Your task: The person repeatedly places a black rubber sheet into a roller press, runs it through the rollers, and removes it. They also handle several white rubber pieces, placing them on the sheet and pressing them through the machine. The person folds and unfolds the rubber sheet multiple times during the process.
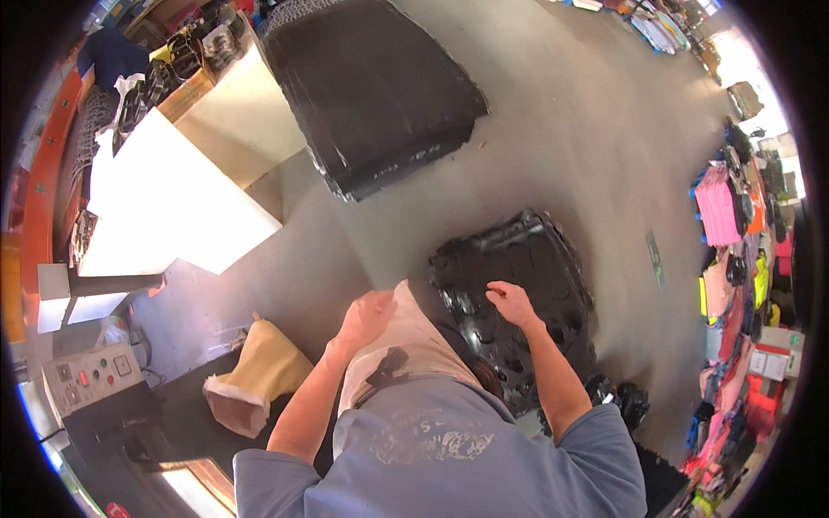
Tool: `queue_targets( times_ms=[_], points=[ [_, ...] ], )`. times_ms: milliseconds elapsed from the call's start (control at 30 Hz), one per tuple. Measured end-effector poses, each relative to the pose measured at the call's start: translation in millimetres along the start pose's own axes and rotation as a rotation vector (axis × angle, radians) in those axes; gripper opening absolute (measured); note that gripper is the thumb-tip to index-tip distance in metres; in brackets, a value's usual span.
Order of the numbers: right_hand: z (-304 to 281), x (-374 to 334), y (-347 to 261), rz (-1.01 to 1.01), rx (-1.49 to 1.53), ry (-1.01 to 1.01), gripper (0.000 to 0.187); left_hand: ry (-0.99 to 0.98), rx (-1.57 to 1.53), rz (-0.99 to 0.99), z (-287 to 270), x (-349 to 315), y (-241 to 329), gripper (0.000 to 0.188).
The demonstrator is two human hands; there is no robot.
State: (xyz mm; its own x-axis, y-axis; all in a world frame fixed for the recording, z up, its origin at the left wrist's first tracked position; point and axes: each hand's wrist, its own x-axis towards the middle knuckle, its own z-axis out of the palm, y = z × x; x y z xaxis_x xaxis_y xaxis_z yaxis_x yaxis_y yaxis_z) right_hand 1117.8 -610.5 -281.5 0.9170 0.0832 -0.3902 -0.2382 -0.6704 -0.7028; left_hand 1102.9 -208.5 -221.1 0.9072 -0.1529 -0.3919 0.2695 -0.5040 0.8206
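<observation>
Bent inward in front of my body, my left hand (pixel 370 318) has its fingers curled together beside the upper tip of a pale cloth (pixel 406 341) lying over my lap. Whether the fingers touch the cloth, or hold something small, I cannot make out. My right hand (pixel 511 303) appears above a black plastic-wrapped bundle (pixel 522 259), its fingers bent in a loose pinch. Anything thin in that pinch is too small to see. Glossy and creased, the bundle rests on the floor at my right.
A large flat black stack (pixel 376 86) lies farther ahead. White panels (pixel 177 198) stand at the left, near a control box (pixel 91 378) with buttons. A yellowish sack (pixel 263 367) sits by my left arm. Colourful stacked goods (pixel 721 207) line the right side.
</observation>
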Motion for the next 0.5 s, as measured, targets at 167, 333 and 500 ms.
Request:
queue_targets(
  times_ms=[167, 333, 500],
  points=[
    [-30.0, 136.5, -33.0, 0.019, 0.076, 0.047, 0.029, 0.177, 0.005, 0.037, -62.0, 122.1, 15.4, 0.035],
    [-52.6, 351.3, -85.5, -0.077, 0.214, 0.059, 0.02, 0.462, -0.007, 0.034, -125.3, 306.1, -9.5, 0.037],
    [-36.2, 646.6, -193.1, -0.51, 0.115, 0.188, 0.015, 0.678, 0.338, 0.102, -225.1, 559.5, -57.9, 0.057]
  ],
)
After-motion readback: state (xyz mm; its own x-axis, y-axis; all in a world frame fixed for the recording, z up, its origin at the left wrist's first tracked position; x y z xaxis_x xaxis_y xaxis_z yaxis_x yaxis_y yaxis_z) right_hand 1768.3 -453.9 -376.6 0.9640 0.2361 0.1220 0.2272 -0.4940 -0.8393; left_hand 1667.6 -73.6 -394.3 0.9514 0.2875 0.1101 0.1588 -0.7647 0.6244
